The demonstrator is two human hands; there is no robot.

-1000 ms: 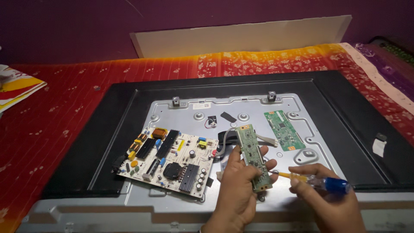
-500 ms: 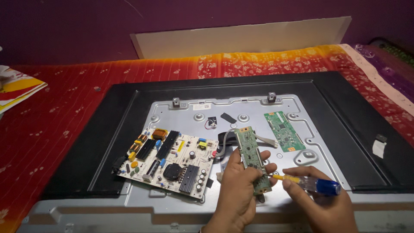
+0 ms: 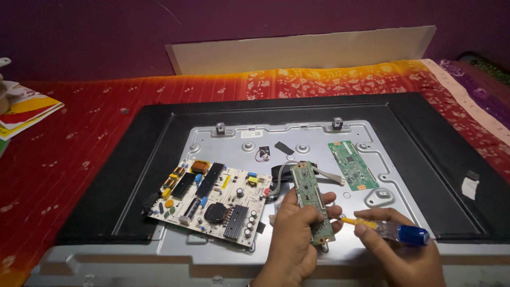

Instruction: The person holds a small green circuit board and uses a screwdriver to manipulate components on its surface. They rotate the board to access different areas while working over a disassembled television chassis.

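- We're in a home room doubling as a repair spot.
- An opened flat television [image 3: 287, 159] lies face down on a bed.
- A red patterned bedsheet [image 3: 79, 159] is spread under it.
- We see a purple wall [image 3: 106, 32] behind and circuit boards [image 3: 212, 199] exposed.

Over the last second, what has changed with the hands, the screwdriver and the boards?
Very little. The right hand has edged the screwdriver slightly leftward, its tip at the narrow green board that the left hand holds tilted up. Grips are unchanged; the power board and small green board lie where they were.
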